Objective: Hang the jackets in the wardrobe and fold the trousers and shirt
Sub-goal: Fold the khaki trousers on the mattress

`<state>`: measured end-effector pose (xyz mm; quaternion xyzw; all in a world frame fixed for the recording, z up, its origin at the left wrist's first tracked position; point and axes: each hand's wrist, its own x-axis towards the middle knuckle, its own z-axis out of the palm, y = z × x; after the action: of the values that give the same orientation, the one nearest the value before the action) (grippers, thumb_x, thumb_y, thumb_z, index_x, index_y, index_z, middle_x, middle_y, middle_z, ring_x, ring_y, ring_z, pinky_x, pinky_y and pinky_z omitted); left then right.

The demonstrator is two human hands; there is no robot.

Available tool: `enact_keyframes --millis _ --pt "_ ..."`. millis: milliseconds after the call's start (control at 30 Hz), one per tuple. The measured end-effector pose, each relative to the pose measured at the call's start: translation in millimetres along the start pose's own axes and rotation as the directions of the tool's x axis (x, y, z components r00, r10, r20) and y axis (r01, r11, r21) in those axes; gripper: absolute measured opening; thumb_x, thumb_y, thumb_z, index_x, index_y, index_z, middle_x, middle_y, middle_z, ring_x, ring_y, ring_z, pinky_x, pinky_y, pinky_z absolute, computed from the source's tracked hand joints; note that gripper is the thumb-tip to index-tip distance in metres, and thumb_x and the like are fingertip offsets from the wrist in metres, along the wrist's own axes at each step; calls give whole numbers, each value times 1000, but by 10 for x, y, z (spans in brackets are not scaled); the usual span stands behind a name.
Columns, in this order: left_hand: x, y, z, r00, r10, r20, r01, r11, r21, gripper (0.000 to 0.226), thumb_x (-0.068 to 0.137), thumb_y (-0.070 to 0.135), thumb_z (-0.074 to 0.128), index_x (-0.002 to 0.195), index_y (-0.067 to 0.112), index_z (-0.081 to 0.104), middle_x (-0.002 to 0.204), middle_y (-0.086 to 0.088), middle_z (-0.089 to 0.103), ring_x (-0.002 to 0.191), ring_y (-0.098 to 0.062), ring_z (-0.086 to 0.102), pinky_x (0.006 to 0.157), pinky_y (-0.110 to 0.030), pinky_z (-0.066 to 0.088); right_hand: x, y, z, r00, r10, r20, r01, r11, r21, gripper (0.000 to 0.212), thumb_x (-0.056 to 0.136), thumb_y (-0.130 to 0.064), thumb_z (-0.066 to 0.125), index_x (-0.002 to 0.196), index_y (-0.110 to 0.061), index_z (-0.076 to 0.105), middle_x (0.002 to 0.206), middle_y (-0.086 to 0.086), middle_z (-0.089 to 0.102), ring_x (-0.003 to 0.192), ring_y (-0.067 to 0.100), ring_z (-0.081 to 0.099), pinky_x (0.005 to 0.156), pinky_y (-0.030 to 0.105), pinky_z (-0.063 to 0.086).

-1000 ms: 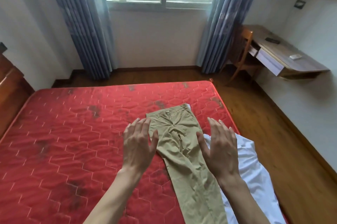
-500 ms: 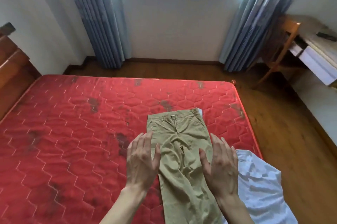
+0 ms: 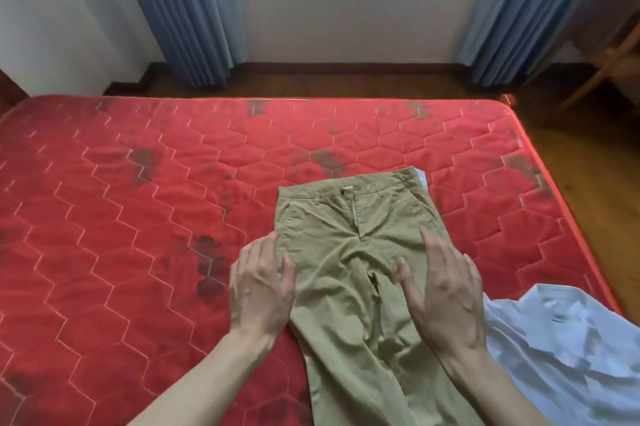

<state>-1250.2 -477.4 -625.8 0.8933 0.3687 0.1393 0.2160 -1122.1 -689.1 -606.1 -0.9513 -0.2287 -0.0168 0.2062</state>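
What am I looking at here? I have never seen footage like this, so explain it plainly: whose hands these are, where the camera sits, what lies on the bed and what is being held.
There is no machine here. A person wears a wide-angle camera on the head, looking forward and down, so you see that person's own two bare arms from above.

The khaki trousers lie spread flat on a red quilted mattress, waistband away from the person, legs running toward the bottom edge. The left hand lies with straight fingers at the trousers' left edge, partly over the mattress. The right hand lies flat on the right side of the trousers. Neither hand grips anything; they seem to be smoothing the cloth.

To the right lies a crumpled white shirt, unfolded. Behind the bed hang blue curtains, and part of a wooden chair shows at the far right.
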Motion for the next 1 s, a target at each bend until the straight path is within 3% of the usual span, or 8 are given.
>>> enact_keyframes --millis 133,400,567,733,867,1000 --pt "438 -341 531 1000 -24 17 23 997 78 40 102 24 57 140 10 60 133 -8 66 124 -28 57 104 -46 43 483 221 505 998 -44 48 47 997 -69 60 100 -37 63 152 -11 49 149 11 58 137 34 53 117 49 33" --pt "1034 -698 1247 998 -20 53 9 980 198 38 104 31 49 137 14 57 127 -9 62 120 -30 54 100 -44 41 1342 493 1231 989 -50 139 72 985 -155 60 105 -42 51 157 -14 40 155 10 50 144 30 45 121 44 27" --pt "1244 -918 1564 980 -116 162 68 959 275 39 107 35 41 138 13 49 132 -13 56 124 -33 49 97 -49 43 1589 823 1562 974 127 189 -117 991 -62 70 105 -45 53 162 -14 29 169 11 27 156 31 23 126 49 20" --pt "1374 -1001 1785 910 -355 214 363 932 1 53 105 35 49 147 6 43 147 -23 43 137 -42 39 112 -50 34 1689 1219 1757 897 316 310 -308 948 -77 92 97 -50 58 167 -17 7 173 13 12 160 30 9 128 49 12" --pt "1510 -1025 1770 893 -389 227 437 871 -226 67 96 28 65 154 9 37 146 -19 44 137 -37 41 116 -45 35 1731 1397 1824 831 429 355 -463 886 14 102 88 -48 68 166 -19 9 169 16 23 155 37 22 126 49 19" --pt "1632 -978 1703 843 -439 311 534 750 -389 75 89 7 69 156 11 35 125 -7 54 110 -24 57 89 -33 48 1775 1393 1775 881 441 174 -462 880 111 91 85 -51 75 159 -19 33 153 18 45 143 40 39 117 51 31"
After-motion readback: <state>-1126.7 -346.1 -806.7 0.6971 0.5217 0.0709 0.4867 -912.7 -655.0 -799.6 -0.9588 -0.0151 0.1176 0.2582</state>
